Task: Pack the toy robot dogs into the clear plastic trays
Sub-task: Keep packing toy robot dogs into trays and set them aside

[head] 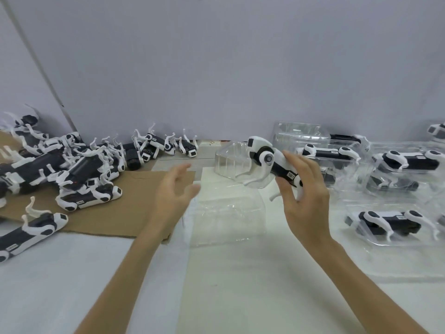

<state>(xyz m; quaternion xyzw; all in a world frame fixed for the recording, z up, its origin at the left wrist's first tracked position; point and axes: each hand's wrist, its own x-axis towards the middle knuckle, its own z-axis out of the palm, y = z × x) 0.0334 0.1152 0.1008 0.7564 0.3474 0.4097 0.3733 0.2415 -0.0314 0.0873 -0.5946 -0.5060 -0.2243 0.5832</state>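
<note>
Cardboard (pixel 134 208) on the left carries a heap of loose toy robot dogs (pixel 72 169); packed clear trays (pixel 397 165) lie on the right. Between them the right hand (pixel 305 189) grips one dog (pixel 269 160) by its black body, in the air above an empty clear tray (pixel 226 213) — head tilted up, leftward. The left hand (pixel 173 191) hovers near, fingers spread and relaxed, holding nothing.

Plain pale grey wall (pixel 216 68) behind a white, seemingly paper-covered table (pixel 72 273).
</note>
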